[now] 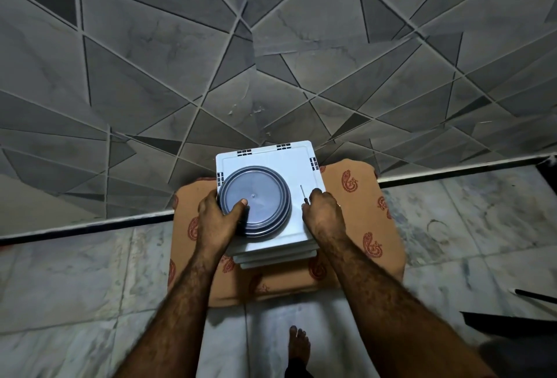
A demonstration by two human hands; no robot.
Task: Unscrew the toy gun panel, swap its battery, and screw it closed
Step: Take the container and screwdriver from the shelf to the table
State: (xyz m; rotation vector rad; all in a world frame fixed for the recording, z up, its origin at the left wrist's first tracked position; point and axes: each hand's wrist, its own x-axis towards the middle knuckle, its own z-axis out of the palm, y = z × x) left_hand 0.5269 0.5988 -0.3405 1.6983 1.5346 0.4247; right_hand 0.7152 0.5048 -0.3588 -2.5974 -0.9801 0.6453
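Note:
A round blue-grey lidded container rests on top of a white square plastic stool. My left hand grips the container's near left rim, thumb on the lid. My right hand is closed around a thin screwdriver whose metal shaft points away from me over the stool top. The same hand rests on the stool's right edge. No toy gun or battery shows in this view.
The stool stands over an orange patterned cushion on a pale marble floor. A grey geometric tiled wall rises just behind. My bare foot is below. Dark objects lie at the right edge.

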